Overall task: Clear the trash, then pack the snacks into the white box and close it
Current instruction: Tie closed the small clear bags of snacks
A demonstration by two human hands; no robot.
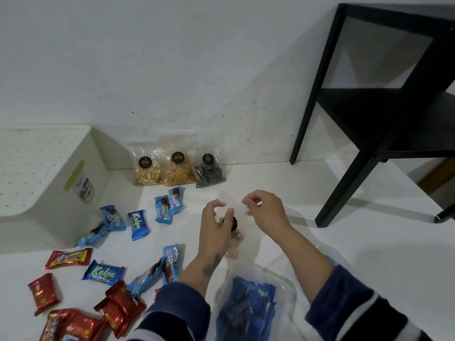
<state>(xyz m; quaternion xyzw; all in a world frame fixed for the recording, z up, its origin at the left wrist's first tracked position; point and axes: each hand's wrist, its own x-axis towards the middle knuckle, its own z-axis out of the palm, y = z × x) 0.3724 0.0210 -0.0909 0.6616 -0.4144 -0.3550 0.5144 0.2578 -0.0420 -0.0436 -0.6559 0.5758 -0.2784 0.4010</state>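
Clear snack pouch (236,217), black round label: held above the white floor (344,254) at centre, its top edge pinched between my left hand (216,225) and my right hand (264,210), fingers curled on the plastic. Pale nuts show low in it.

White box (46,173), lid on, dotted top: far left, against the wall.

Three more clear pouches stand by the wall right of the box: peanuts (147,172), yellow sticks (178,169), dark swirled pieces (209,172).

Blue Kalpa packets: one (138,225) left of my hands, one (104,272) nearer. Other blue wrapped bars (170,204) lie scattered between box and hands.

Red Beng-beng bar (69,258) and more red packets (44,292): near left.

Clear plastic bag (248,308) holding blue wrappers: near, between my forearms.

Black side table (384,99): far right.
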